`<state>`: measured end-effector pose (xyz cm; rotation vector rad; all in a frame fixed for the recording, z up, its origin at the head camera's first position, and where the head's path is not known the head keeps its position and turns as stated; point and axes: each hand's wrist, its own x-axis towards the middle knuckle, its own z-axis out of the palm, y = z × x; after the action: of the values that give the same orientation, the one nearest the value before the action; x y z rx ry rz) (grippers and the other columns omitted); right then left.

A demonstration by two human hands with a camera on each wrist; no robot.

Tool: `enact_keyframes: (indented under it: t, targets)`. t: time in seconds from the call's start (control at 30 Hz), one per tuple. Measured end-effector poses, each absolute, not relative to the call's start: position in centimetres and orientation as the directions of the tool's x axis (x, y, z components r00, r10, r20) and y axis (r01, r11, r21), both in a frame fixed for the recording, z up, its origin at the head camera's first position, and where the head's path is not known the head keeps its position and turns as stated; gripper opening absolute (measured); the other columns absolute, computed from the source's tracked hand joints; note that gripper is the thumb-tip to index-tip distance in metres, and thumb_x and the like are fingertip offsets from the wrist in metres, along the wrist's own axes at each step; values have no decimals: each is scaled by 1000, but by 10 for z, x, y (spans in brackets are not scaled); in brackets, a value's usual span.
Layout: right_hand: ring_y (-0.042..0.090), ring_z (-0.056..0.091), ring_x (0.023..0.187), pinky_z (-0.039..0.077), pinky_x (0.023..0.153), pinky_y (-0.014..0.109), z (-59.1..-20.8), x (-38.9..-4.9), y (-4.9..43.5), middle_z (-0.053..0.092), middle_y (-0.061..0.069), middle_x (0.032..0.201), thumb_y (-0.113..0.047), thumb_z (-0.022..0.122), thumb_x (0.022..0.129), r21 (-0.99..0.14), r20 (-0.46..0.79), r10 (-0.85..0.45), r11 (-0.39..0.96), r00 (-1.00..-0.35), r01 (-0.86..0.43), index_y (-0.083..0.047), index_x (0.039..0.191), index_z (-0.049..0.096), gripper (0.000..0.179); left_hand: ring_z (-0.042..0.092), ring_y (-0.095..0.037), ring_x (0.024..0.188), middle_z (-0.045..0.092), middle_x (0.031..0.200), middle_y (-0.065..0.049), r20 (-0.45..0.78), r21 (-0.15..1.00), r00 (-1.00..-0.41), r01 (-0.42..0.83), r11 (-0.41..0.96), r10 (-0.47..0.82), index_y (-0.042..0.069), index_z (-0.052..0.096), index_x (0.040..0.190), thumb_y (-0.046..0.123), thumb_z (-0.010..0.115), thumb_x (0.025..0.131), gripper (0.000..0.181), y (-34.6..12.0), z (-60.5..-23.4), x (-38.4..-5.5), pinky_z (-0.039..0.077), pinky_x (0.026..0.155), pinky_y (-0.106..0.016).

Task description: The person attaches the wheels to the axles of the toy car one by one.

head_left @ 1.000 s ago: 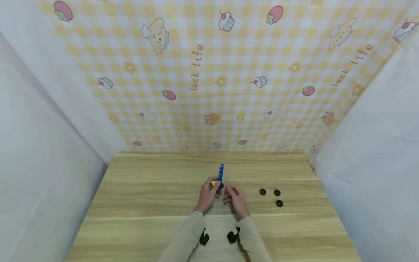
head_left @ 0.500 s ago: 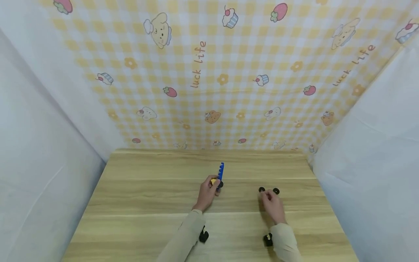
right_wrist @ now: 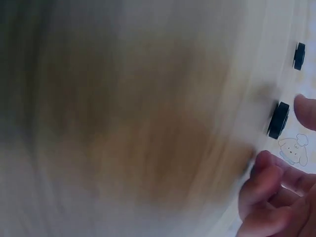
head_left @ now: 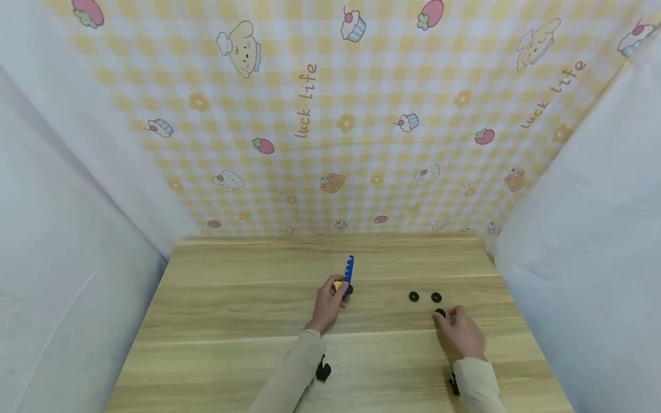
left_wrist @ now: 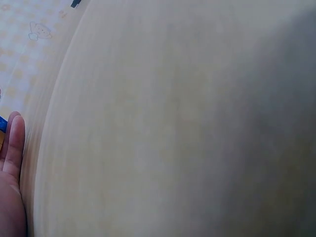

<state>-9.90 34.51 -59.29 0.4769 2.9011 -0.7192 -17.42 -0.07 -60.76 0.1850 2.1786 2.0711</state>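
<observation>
My left hand [head_left: 326,304] grips a small toy build made of a yellow block [head_left: 338,285], an upright blue notched bar [head_left: 349,268] and a black wheel [head_left: 349,289]. Its fingers hide part of the build; the left wrist view catches only a sliver of blue and yellow past the fingers [left_wrist: 16,140]. Over on the right, my right hand [head_left: 463,334] is at a black toy tire [head_left: 440,313], thumb and fingers spread about it. In the right wrist view a tire [right_wrist: 279,120] lies between thumb and fingertips, with a gap visible.
Two more black tires, a left one [head_left: 414,296] and a right one [head_left: 436,297], lie flat just beyond the right hand. The wooden table [head_left: 232,298] meets a yellow checked cloth [head_left: 377,143] at the back, with white sheets at both sides.
My right hand has left the toy build and travelled right across the table to the nearest tire. The left hand stays in place, still gripping the build.
</observation>
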Motion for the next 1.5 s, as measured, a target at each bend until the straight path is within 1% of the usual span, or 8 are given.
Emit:
enact_keyframes:
  t: [0.37,0.47,0.7,0.8,1.03,1.17,1.3,1.5]
  targets:
    - [23,60,68,43,55,35,-600,-101,344,68,16,90,-39,62,95,-444,-204,255,836,-945,321,1,118,54,47,67,-44,79,70,94,-27,-18,999,-980,-9,45,198,2,60,128,24,55,104,33,0,-609,-169,60,68,-47]
    - [24,61,70,46,57,38,-601,-101,342,69,18,95,-37,62,95,-448,-196,251,837,-948,314,1,117,55,45,68,-42,79,70,94,-25,-20,999,-981,-12,46,191,4,61,127,25,55,104,32,1,-612,-168,60,67,-44]
    - [23,63,75,46,59,37,-599,-101,337,69,18,101,-39,60,97,-482,-182,257,818,-949,314,1,114,58,44,65,-15,67,71,86,-12,20,996,-990,33,87,138,14,63,123,38,56,102,33,7,-648,-178,57,58,-26]
    - [22,61,75,44,59,34,-599,-102,336,68,16,97,-41,60,97,-500,-174,268,805,-948,319,0,113,58,44,66,-17,68,71,88,-12,18,995,-991,30,92,131,10,62,124,32,56,103,31,7,-648,-179,57,58,-27]
    - [25,64,84,47,64,32,-588,-108,321,67,17,103,-39,60,98,-598,-47,300,755,-953,268,0,117,60,43,71,-37,78,72,94,-16,0,999,-987,9,52,159,5,59,126,28,57,103,33,5,-648,-179,60,65,-42]
    - [24,65,87,50,64,28,-582,-119,300,67,18,110,-34,63,98,-711,-1,290,673,-957,205,-2,124,57,42,71,-31,73,71,93,-15,13,999,-989,20,46,146,4,59,119,23,59,102,26,2,-643,-179,60,60,-37]
    - [18,63,85,51,62,24,-574,-131,273,64,18,113,-24,66,97,-826,-41,248,537,-968,172,-3,127,52,40,70,-21,68,71,94,-15,45,998,-989,49,26,140,5,58,113,17,59,100,18,2,-641,-179,58,57,-30]
    - [29,69,89,55,66,30,-570,-149,236,65,14,105,-14,69,95,-950,-163,153,244,-975,197,-5,122,45,38,67,-14,65,67,96,-16,64,997,-990,68,34,129,6,53,107,14,59,98,13,3,-641,-180,57,53,-29]
